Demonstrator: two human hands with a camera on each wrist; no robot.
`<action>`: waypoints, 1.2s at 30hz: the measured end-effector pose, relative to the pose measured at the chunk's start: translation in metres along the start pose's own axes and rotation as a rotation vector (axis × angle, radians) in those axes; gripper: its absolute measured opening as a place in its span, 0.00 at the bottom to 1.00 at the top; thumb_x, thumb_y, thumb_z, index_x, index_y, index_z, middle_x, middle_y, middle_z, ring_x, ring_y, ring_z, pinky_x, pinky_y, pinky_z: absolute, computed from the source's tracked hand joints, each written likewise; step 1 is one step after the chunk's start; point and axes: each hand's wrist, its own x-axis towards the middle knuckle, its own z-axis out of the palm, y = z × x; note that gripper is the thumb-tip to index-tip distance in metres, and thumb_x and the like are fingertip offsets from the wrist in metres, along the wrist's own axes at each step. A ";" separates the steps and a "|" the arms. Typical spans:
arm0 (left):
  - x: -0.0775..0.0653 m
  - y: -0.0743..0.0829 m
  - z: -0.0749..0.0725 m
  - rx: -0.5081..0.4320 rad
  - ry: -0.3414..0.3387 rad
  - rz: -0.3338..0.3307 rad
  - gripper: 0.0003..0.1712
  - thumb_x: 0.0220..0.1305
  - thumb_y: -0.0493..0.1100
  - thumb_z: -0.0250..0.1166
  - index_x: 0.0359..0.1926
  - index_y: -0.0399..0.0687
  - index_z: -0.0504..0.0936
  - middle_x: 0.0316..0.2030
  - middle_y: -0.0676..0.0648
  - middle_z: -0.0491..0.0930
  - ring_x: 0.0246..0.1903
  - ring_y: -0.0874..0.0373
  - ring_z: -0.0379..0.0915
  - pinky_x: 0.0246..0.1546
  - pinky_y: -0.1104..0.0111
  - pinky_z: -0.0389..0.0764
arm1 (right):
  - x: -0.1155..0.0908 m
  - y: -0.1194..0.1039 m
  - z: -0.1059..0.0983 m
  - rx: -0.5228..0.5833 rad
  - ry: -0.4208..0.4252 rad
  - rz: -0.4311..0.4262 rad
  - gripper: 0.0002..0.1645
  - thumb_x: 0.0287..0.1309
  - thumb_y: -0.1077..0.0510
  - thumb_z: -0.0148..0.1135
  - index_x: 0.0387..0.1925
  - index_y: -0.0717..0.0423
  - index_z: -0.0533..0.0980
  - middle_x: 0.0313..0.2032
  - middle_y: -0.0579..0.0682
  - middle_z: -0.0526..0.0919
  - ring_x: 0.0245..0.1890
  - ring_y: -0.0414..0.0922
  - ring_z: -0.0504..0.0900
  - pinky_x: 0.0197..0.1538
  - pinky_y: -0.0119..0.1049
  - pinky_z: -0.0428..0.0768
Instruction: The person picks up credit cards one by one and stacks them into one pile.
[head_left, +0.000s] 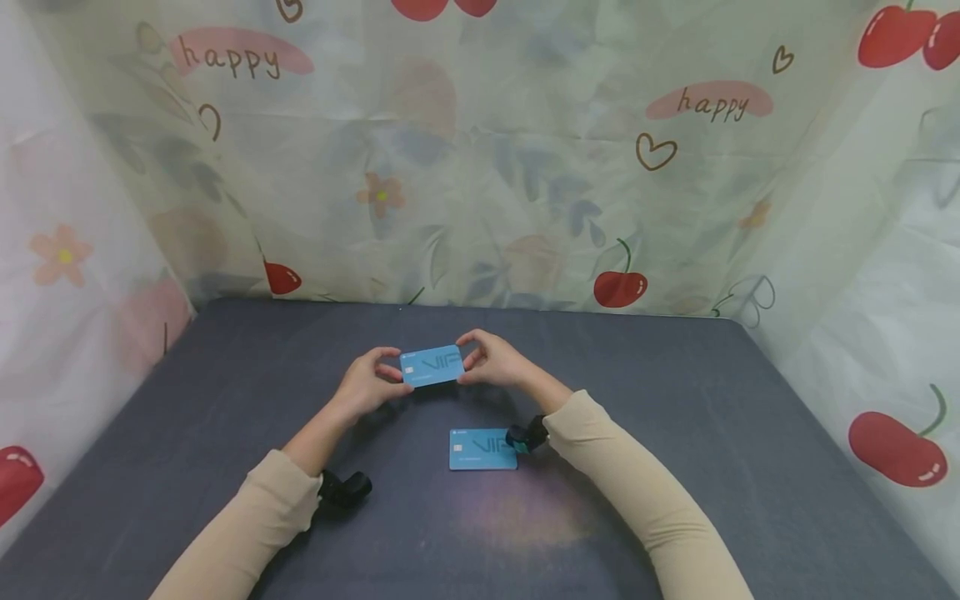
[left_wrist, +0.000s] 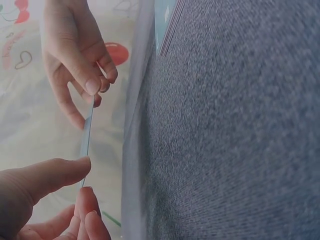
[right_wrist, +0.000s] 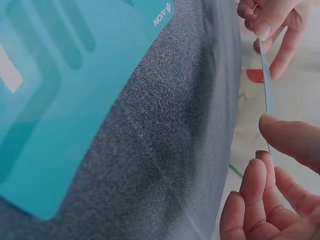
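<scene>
A blue VIP card (head_left: 432, 367) is held up above the table between both hands, tilted slightly with its right side higher. My left hand (head_left: 369, 381) pinches its left end, and my right hand (head_left: 495, 360) pinches its right end. Both wrist views show this card (left_wrist: 86, 132) nearly edge-on, thumb on one face and fingertips on the other. Below it on the table lies a stack of matching blue cards (head_left: 480, 450); its layered edges (left_wrist: 170, 25) show in the left wrist view. The right wrist camera covers the stack's right edge in the head view.
A dark grey cloth (head_left: 600, 517) covers the table. Behind it hangs a pale curtain (head_left: 465, 183) printed with cherries, flowers and "happy", with more at both sides. Black wrist cameras sit on the left (head_left: 347, 489) and right (head_left: 527, 434) forearms, close above the table.
</scene>
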 end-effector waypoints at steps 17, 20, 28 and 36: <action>-0.005 0.006 0.009 0.006 -0.011 0.003 0.35 0.54 0.40 0.68 0.63 0.43 0.66 0.42 0.39 0.80 0.36 0.54 0.74 0.32 0.70 0.71 | -0.015 0.007 -0.006 -0.026 0.014 -0.031 0.35 0.50 0.62 0.67 0.60 0.56 0.65 0.37 0.53 0.80 0.35 0.42 0.79 0.39 0.33 0.77; -0.006 0.008 0.010 -0.001 -0.010 -0.001 0.35 0.54 0.39 0.68 0.63 0.44 0.66 0.42 0.39 0.80 0.35 0.54 0.74 0.31 0.71 0.70 | -0.019 0.008 -0.007 -0.025 0.016 -0.041 0.34 0.51 0.61 0.67 0.60 0.56 0.65 0.37 0.54 0.80 0.35 0.43 0.79 0.39 0.34 0.77; -0.010 0.009 0.014 -0.019 -0.025 0.029 0.35 0.54 0.37 0.68 0.63 0.42 0.65 0.41 0.39 0.78 0.30 0.58 0.75 0.29 0.71 0.71 | -0.028 0.012 -0.009 0.002 0.015 -0.066 0.34 0.51 0.62 0.67 0.60 0.57 0.64 0.37 0.55 0.79 0.33 0.42 0.79 0.37 0.33 0.77; -0.015 0.011 0.018 -0.031 -0.033 0.066 0.34 0.53 0.36 0.68 0.62 0.40 0.66 0.40 0.38 0.78 0.31 0.57 0.76 0.29 0.71 0.71 | -0.037 0.015 -0.011 0.028 0.016 -0.071 0.33 0.52 0.62 0.66 0.60 0.57 0.65 0.36 0.53 0.79 0.32 0.41 0.79 0.38 0.33 0.77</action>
